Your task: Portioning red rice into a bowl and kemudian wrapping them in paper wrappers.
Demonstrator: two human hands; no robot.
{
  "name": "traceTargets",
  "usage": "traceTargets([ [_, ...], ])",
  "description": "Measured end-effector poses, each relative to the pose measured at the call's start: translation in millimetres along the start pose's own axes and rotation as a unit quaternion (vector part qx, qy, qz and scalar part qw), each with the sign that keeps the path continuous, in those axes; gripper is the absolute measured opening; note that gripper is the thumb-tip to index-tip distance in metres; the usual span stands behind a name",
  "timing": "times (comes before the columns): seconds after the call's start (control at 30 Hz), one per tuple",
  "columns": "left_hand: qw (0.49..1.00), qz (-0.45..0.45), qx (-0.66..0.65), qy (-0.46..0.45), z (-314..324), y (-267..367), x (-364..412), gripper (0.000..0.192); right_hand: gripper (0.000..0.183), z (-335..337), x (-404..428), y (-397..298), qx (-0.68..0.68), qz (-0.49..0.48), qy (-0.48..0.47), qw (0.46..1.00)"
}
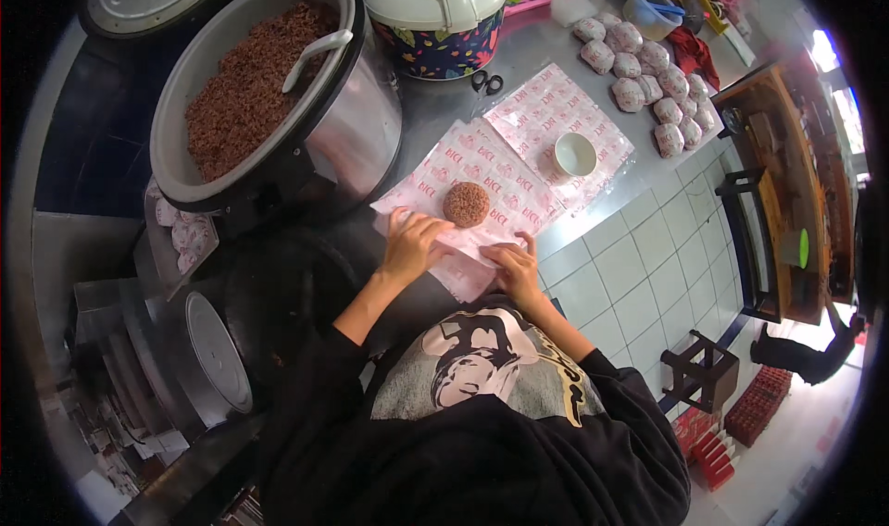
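Observation:
A round mound of reddish-brown cooked rice sits on a printed pink-and-white wrapping paper, on top of a stack of such sheets. My left hand grips the near left edge of this paper, fingers on top and thumb tucked under. At the near right edge, my right hand pinches the same sheet, which lifts slightly towards the rice. To the right, a small white bowl stands on a second stack of printed paper in clear plastic.
A large cooker of brown rice with a white rice paddle stands at left. Behind are a floral rice container and black-handled scissors. Several wrapped rice parcels lie at far right. Beyond the table's right edge is tiled floor.

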State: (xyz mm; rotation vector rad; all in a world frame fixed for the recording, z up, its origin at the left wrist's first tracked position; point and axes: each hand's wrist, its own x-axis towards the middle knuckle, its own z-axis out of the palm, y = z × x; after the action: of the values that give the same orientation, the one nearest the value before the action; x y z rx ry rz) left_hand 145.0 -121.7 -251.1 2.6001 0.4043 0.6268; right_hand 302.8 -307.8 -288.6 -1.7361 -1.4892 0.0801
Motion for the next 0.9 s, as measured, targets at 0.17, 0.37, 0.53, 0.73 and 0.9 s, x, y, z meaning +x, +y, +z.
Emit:
traceTargets([
  [0.17, 0.992, -0.061, -0.008, -0.111, -16, -30, -12, 0.020, 0.029, -31, -39, 29, 0.040, 0.043, -0.024, 0.998],
  [0.37, 0.935, -0.272, -0.227, 0.012, 17, -30, 6, 0.019, 0.007, -9, -19, 47, -0.009, 0.349, 0.104, 0.931],
  [0.53, 0.943, -0.317, -0.057, 0.078, 52, -34, 13, 0.028, 0.011, 9, 3, 59, -0.084, 0.325, 0.091, 0.937],
  [0.73, 0.984, -0.011, 0.035, 0.177, 64, 2, -5, 0.024, 0.022, 9, 6, 58, -0.103, 0.330, 0.065, 0.936],
  [0.9, 0.999, 0.039, 0.012, 0.033, 66, 30, 13, 0.036, 0.032, -15, 59, 44, -0.232, 0.145, 0.154, 0.950],
])
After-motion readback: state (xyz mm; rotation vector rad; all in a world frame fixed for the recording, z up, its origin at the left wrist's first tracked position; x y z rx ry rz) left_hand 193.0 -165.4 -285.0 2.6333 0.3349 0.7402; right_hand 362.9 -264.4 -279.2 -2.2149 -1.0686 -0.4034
